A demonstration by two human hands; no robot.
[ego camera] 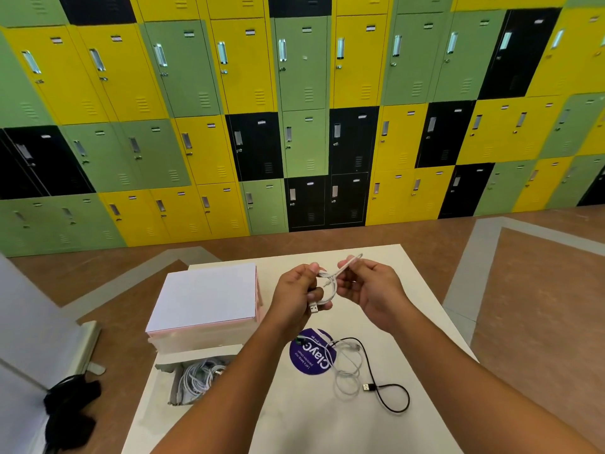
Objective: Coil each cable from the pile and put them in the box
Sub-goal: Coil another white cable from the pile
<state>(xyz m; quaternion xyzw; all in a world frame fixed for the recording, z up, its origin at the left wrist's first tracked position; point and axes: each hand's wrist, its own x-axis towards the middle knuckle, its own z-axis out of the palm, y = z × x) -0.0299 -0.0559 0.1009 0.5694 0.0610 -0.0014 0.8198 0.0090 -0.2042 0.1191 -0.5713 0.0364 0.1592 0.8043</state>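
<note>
Above the white table (409, 322) my left hand (294, 296) and my right hand (370, 290) both grip a white cable (330, 286). The cable forms a small loop between them, with its USB plug hanging below my left fingers. On the table nearer me lies a loose pile with a white cable (347, 371) and a black cable (389, 394). At the lower left stands the open box (176, 381), holding several coiled white cables (203, 375).
The box's white lid (204, 296) lies on a pink-edged base behind the box. A round purple sticker (312, 352) lies under the cable pile. Coloured lockers line the far wall. A black bag (70, 411) sits on the floor at left.
</note>
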